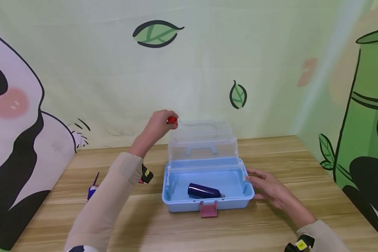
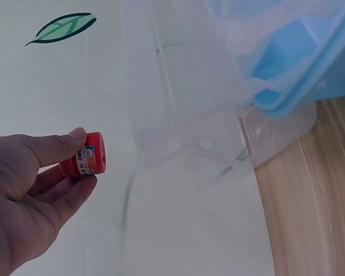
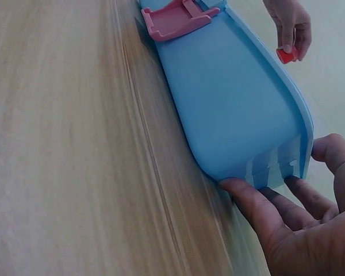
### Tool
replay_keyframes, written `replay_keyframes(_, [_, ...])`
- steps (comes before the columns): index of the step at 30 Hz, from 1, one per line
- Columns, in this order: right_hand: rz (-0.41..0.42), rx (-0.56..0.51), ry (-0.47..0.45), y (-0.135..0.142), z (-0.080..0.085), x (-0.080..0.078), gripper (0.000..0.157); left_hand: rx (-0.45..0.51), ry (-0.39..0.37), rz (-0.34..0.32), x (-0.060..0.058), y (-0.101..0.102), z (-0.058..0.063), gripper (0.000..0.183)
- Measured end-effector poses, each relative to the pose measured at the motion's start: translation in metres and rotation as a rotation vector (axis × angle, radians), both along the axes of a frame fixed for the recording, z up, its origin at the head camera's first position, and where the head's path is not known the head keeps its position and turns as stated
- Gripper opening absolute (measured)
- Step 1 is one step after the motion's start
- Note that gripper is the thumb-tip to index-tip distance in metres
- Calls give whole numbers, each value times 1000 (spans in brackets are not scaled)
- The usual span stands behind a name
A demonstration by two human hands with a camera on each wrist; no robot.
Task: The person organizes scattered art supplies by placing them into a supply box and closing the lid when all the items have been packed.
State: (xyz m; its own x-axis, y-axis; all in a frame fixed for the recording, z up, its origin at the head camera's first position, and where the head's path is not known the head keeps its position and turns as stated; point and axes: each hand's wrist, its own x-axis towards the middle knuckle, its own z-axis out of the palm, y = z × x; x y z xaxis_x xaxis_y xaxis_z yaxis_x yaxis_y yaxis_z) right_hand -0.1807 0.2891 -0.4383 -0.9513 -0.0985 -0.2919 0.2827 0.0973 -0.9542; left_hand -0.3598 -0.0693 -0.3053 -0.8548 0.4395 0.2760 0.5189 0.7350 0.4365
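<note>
**Red jar [image 2: 89, 156] held up beside the clear lid [image 1: 176, 151] of a blue box [image 1: 189, 207]**

Nearest the person, a pink latch [image 1: 209, 210] hangs on the front of the blue box, whose long side runs left to right across the table [image 1: 305, 159]. The right hand [image 1: 271, 190] is spread against the box's right end, fingertips touching its wall and rim. Inside, a dark bottle [image 1: 203, 191] lies on its side near the front wall, its long axis also roughly left to right, neck to the right; the right hand is the nearer one to it.

To the left, a small blue bottle [image 1: 92, 190] with a thin tube shows past the left sleeve [image 1: 110, 196], which seems to hide part of it.

Farther off, the left hand [image 1: 160, 124] pinches the red jar between thumb and fingers, above the table and just left of the upright lid, apart from it. The jar's free end points towards the lid; the box's open tray lies below it, to the right and nearer the person.

The jar's label shows letters starting "de", perhaps "deli"; its other print is too small to read.
</note>
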Motion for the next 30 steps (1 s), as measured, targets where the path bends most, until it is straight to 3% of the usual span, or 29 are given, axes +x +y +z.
replay_keyframes(13, [-5, 21, -3, 0, 0, 1, 74, 56, -127, 24, -15, 15, 1, 32])
replay_keyframes(22, [-8, 10, -9, -1, -2, 1, 75, 90, -173, 98, -28, 28, -11, 31])
replay_keyframes(30, [-5, 15, -6, -1, 1, 1, 74, 72, -190, 103, -25, 40, -11, 30])
